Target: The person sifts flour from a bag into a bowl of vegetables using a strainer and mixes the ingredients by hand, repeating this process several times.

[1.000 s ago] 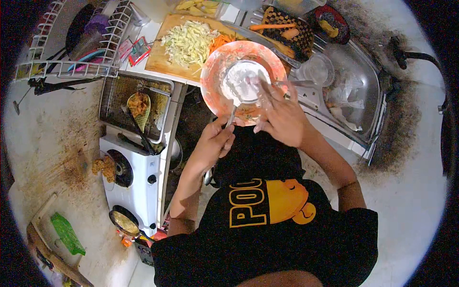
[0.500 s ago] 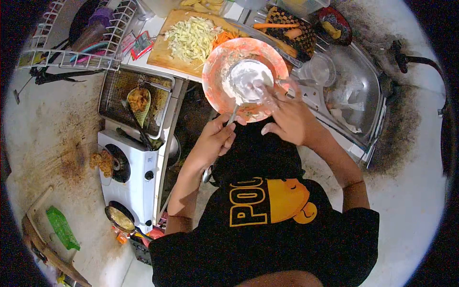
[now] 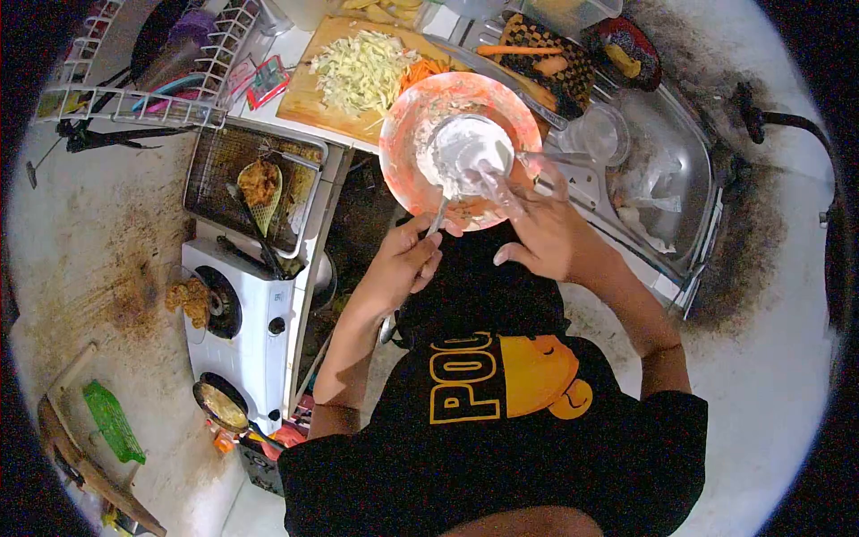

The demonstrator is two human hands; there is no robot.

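An orange-red bowl (image 3: pixel 404 161) smeared with batter is tilted toward me at the counter's edge. Inside it sits a round metal container (image 3: pixel 472 148) of white powder. My left hand (image 3: pixel 407 264) is closed around the handle of a metal utensil (image 3: pixel 438 217), whose tip reaches the bowl's near side. My right hand (image 3: pixel 541 228) has its fingers spread, with whitish fingertips at the right part of the powder container; its thumb stands apart below the bowl.
Shredded cabbage (image 3: pixel 360 72) lies on a cutting board (image 3: pixel 300 106) behind the bowl. To the left are a frying basket (image 3: pixel 210 170), a white stove (image 3: pixel 255 345) and a small pan (image 3: pixel 222 404). A metal sink (image 3: pixel 689 161) is at the right.
My right hand has shifted slightly right and down, with its fingers still at the powder. The bowl and my left hand have barely moved.
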